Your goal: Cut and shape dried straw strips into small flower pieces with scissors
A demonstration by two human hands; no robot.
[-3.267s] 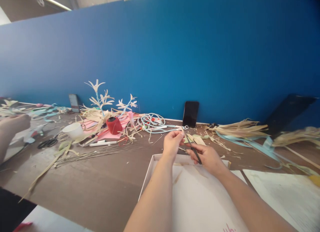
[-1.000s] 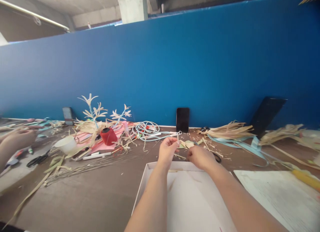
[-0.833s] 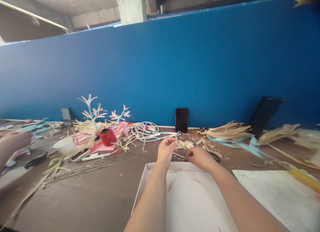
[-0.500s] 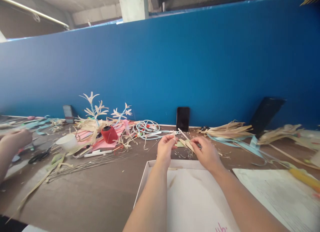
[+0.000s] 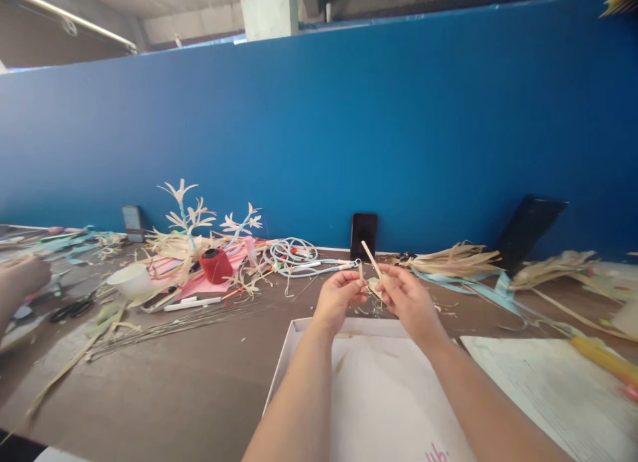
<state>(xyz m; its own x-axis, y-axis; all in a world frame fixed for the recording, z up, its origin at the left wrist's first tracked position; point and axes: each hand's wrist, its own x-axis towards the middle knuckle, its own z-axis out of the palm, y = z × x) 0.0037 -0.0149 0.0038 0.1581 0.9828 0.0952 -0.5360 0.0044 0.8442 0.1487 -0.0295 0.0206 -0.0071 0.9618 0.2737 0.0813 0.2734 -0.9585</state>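
Note:
My left hand (image 5: 336, 301) pinches a short pale strip (image 5: 360, 272) that looks like dried husk, its tip pointing up. My right hand (image 5: 411, 304) is closed on a longer pale strip (image 5: 370, 257), which slants up and to the left. Both hands are close together above the far edge of a shallow white box or lid (image 5: 285, 352), fingertips nearly meeting. Whether the two strips join between the fingers is hidden. Small husk scraps lie on the table just beyond my hands.
A black phone (image 5: 363, 236) leans on the blue partition (image 5: 399, 116). Leftward are a red thread spool (image 5: 216, 267), husk flowers (image 5: 187, 216), a white bowl (image 5: 130, 280) and thin wires (image 5: 189, 326). Dried husks (image 5: 456, 259) and papers (image 5: 548, 382) lie right. Another person's hand (image 5: 24, 278) is far left.
The strip in my right hand has swung more upright and shows higher. My hands have drawn closer together. The other person's hand has shifted left, partly out of view.

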